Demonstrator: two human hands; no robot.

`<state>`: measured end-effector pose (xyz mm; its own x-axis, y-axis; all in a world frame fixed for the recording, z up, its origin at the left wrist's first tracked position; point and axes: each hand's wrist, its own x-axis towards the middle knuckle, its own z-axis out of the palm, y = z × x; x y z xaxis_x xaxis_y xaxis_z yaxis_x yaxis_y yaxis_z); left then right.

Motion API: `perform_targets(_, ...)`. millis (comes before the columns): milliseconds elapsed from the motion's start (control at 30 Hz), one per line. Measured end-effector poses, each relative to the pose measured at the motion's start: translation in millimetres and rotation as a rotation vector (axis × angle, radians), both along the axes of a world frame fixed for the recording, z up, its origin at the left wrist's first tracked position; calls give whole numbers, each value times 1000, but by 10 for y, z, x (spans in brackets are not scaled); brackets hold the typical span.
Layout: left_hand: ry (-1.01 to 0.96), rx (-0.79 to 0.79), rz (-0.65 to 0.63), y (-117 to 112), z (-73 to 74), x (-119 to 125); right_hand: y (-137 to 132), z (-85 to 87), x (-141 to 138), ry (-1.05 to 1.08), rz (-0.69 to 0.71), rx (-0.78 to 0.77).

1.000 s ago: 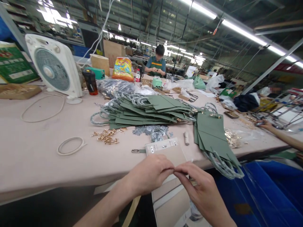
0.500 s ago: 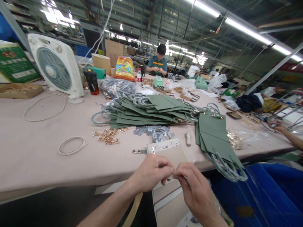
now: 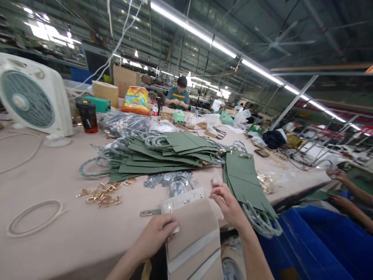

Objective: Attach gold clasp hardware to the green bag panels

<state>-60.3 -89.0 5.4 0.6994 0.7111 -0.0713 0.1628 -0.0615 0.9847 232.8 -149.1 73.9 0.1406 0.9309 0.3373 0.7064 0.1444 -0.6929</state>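
My left hand point(image 3: 157, 235) rests at the left edge of a beige bag panel point(image 3: 194, 221), fingers closed on a small white scrap point(image 3: 176, 228). The panel has a pale strip with metal fittings point(image 3: 186, 197) at its far end and hangs over the table's front edge. My right hand point(image 3: 229, 204) is above the panel's right side, fingers curled together. Its fingertips overlap a small beige roll point(image 3: 215, 181); what they hold, if anything, is hidden. A green strap with a metal clasp point(image 3: 150, 212) sticks out left of the panel.
Green bag panels with wrapped handles point(image 3: 163, 155) are piled behind; more green panels point(image 3: 241, 171) lie right. Gold fittings point(image 3: 103, 194) and a tape ring point(image 3: 35, 217) lie left. A fan point(image 3: 32, 93) and cup point(image 3: 87, 116) stand behind. Blue bin point(image 3: 309, 237) right. Co-workers sit beyond.
My hands were together over the panel and are now apart, left at its left edge, right near the roll. The panel shows more fully. The camera view has turned right.
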Motion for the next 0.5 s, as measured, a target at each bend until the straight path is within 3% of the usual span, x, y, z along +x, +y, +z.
perform_targets(100, 13, 19, 6, -1, -78, -1, 338, -167, 186, 23, 157, -189)
perform_targets(233, 24, 59, 16, -5, -65, -6, 611, -326, 302, 47, 302, -332)
perform_targets(500, 30, 42, 32, 7, -56, -1, 814, -321, 379, 17, 404, -398)
